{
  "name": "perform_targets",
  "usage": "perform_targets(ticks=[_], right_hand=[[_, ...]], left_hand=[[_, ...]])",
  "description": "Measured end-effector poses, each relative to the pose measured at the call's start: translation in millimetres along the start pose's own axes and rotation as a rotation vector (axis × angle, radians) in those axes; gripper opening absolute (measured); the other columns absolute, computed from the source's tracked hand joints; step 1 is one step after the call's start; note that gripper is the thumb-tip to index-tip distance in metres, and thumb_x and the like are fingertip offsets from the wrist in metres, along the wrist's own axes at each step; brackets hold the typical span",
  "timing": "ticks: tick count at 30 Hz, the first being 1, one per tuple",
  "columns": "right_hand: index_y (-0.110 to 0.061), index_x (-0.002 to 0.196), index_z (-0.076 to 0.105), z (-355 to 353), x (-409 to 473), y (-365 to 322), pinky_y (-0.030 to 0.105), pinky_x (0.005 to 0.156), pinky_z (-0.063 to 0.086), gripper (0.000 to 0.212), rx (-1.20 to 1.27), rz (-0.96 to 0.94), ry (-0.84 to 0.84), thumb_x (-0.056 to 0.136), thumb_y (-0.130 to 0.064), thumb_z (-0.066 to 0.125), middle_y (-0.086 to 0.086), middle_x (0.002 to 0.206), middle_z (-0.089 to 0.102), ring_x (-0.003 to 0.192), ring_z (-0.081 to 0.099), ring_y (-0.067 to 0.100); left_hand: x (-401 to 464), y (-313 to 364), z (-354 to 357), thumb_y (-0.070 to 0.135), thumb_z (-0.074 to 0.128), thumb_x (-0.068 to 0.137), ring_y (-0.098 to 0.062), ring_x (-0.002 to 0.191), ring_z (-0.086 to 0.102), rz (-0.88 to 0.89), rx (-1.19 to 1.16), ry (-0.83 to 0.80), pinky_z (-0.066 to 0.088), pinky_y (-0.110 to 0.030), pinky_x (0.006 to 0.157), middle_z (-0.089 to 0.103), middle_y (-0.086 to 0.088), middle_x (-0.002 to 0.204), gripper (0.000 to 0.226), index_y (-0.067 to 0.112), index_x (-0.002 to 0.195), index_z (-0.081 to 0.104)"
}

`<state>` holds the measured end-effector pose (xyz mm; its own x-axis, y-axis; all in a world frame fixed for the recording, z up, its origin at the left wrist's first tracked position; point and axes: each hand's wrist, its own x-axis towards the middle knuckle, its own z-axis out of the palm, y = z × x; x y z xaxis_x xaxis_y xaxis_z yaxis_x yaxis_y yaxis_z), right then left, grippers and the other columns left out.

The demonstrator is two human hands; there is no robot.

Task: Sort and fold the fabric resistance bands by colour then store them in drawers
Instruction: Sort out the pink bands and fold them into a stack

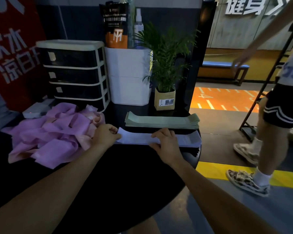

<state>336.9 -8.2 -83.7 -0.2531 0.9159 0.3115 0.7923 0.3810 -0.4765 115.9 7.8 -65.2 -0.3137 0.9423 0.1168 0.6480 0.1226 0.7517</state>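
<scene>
A pale lavender-grey band (137,138) lies flat on a stack of like bands (188,140) near the dark table's right edge. My left hand (106,134) holds the band's left end, fingers curled over it. My right hand (164,140) pinches the band near its middle, thumb under the near edge. A neat stack of green bands (162,121) lies just behind. A loose heap of pink and purple bands (54,132) covers the table's left side. The drawer unit (74,71) with several dark drawers stands at the back left, all drawers closed.
A white box (128,75) with a bag and spray bottles on top stands beside the drawers. A potted plant (164,68) sits behind the green stack. The round black table (125,174) ends at the right. A person (277,107) walks past on the right.
</scene>
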Motion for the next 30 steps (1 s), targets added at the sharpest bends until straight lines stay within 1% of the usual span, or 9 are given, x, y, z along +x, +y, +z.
perform_targets(ticks=[6,11,12,14,16,19,24,28,30], right_hand=[[-0.013,0.111,0.063,13.5,-4.2,5.1,0.035,0.088,0.033,0.022,0.028,0.026,0.062,0.089,-0.017,0.059,0.009,0.114,0.052,0.106,0.043,0.031],[-0.014,0.110,0.063,16.0,-3.8,8.0,0.028,0.081,0.025,0.019,0.026,0.011,0.084,0.092,-0.018,0.056,0.006,0.112,0.051,0.106,0.042,0.026],[-0.014,0.109,0.064,16.3,-3.9,8.7,0.027,0.081,0.024,0.019,0.033,0.007,0.090,0.093,-0.019,0.056,0.005,0.112,0.052,0.106,0.042,0.026],[-0.015,0.110,0.063,17.0,-4.3,9.2,0.026,0.081,0.021,0.019,0.034,0.006,0.092,0.093,-0.019,0.055,0.004,0.113,0.052,0.107,0.042,0.025],[-0.017,0.113,0.062,17.0,-4.3,9.7,0.026,0.083,0.019,0.021,0.023,0.013,0.100,0.094,-0.019,0.053,0.002,0.117,0.051,0.112,0.041,0.023],[-0.021,0.120,0.059,16.7,-4.4,10.0,0.028,0.091,0.020,0.026,-0.003,0.017,0.087,0.096,-0.021,0.049,-0.002,0.125,0.050,0.119,0.038,0.020],[-0.022,0.120,0.061,18.5,-3.7,8.8,0.033,0.100,0.023,0.028,-0.049,0.007,0.081,0.097,-0.019,0.045,-0.003,0.127,0.052,0.120,0.042,0.022],[-0.023,0.120,0.061,20.0,-3.3,9.4,0.033,0.100,0.022,0.028,-0.078,0.014,0.080,0.097,-0.018,0.046,-0.004,0.129,0.052,0.121,0.041,0.022],[-0.024,0.120,0.061,20.1,-4.2,9.4,0.032,0.100,0.021,0.028,-0.081,0.015,0.087,0.097,-0.019,0.045,-0.005,0.129,0.052,0.122,0.041,0.021]], left_hand=[[-7.9,-9.3,4.5,0.008,0.074,0.076,-0.015,0.078,0.057,0.119,-0.138,0.081,0.042,-0.017,0.065,0.061,-0.003,0.085,0.021,0.008,0.093,0.061],[-20.6,-25.6,10.1,0.004,0.072,0.078,-0.009,0.099,0.053,0.288,-0.199,0.113,0.042,-0.005,0.079,0.053,0.001,0.114,0.042,0.008,0.117,0.056],[-21.4,-28.7,11.1,0.005,0.071,0.078,-0.010,0.104,0.053,0.318,-0.197,0.093,0.043,-0.008,0.086,0.052,0.001,0.118,0.044,0.008,0.120,0.056],[-21.6,-33.4,12.4,0.005,0.071,0.079,-0.015,0.112,0.053,0.367,-0.189,0.057,0.045,-0.025,0.097,0.052,0.000,0.122,0.045,0.009,0.122,0.057],[-21.7,-35.5,13.5,0.005,0.070,0.080,-0.016,0.116,0.052,0.384,-0.174,0.049,0.043,-0.031,0.101,0.053,0.003,0.124,0.045,0.010,0.122,0.057],[-21.0,-36.6,16.5,0.003,0.070,0.080,-0.009,0.116,0.050,0.375,-0.172,0.054,0.039,-0.021,0.100,0.054,0.002,0.126,0.043,0.008,0.121,0.059],[-18.7,-38.9,19.6,0.004,0.071,0.078,-0.008,0.113,0.051,0.372,-0.157,0.091,0.037,-0.016,0.096,0.056,-0.002,0.124,0.040,0.005,0.117,0.061],[-18.7,-39.7,19.6,0.004,0.071,0.078,-0.007,0.110,0.050,0.385,-0.120,0.115,0.031,0.002,0.089,0.059,-0.004,0.124,0.040,0.005,0.117,0.062],[-19.4,-39.1,19.9,0.007,0.071,0.080,-0.006,0.110,0.049,0.381,-0.104,0.119,0.032,-0.002,0.089,0.058,-0.003,0.125,0.040,0.006,0.118,0.061]])
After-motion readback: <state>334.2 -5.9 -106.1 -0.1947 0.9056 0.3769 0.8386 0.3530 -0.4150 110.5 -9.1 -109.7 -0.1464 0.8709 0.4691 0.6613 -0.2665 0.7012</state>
